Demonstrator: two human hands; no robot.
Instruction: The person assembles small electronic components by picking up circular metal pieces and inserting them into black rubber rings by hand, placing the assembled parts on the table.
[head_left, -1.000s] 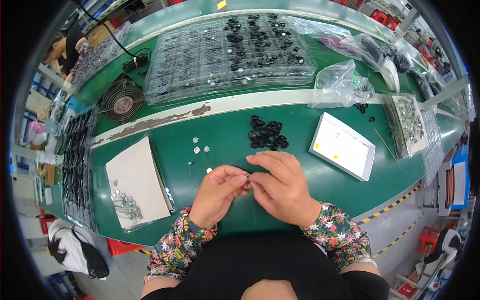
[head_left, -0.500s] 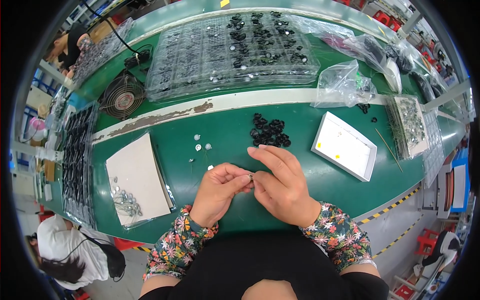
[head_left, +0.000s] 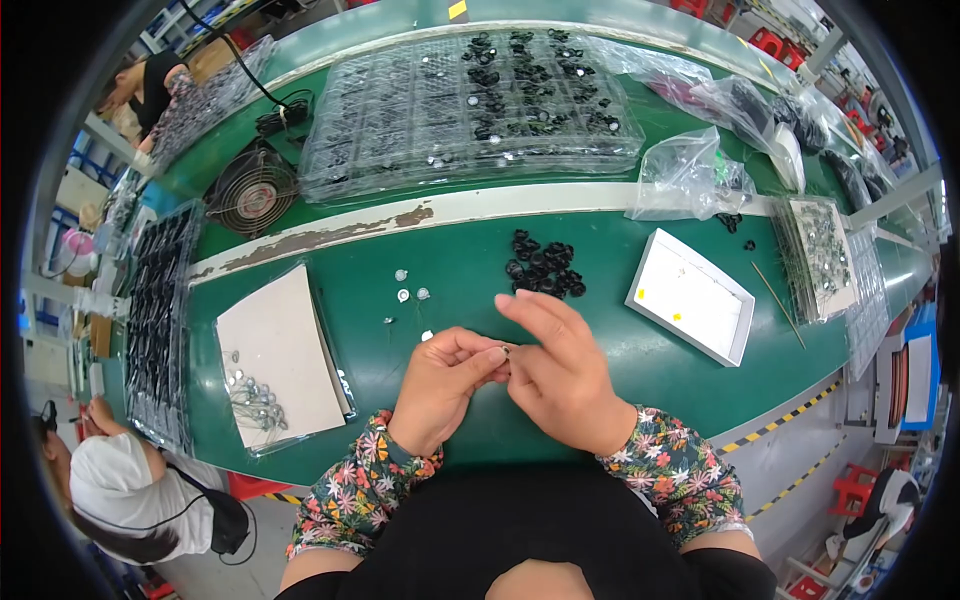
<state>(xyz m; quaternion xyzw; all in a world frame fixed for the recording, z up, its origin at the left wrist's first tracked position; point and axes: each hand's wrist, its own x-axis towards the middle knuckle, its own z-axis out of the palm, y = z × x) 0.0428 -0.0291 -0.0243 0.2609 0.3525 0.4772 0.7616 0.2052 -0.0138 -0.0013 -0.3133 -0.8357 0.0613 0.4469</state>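
My left hand [head_left: 440,385] is closed in a pinch, thumb against forefinger, around a tiny piece that its fingers mostly hide. From the right, my right hand [head_left: 572,375] meets it, thumb and forefinger pressed at the same small piece while its other fingers stretch out. Just beyond the fingertips lies a pile of small black plastic parts [head_left: 545,268]. To the left of it, a few small round silvery discs [head_left: 404,295] with thin wires rest on the green table [head_left: 620,420].
At left, a beige board [head_left: 275,345] carries several wired discs. An open white box [head_left: 690,300] stands right, beside a thin stick [head_left: 778,304]. Behind are stacked clear trays [head_left: 390,115], a fan [head_left: 250,195] and a plastic bag [head_left: 685,175]. Another person [head_left: 135,490] sits lower left.
My hands stay together at the same spot with almost no movement. The view has shifted slightly. The person at the lower left has moved, and an arm now shows there.
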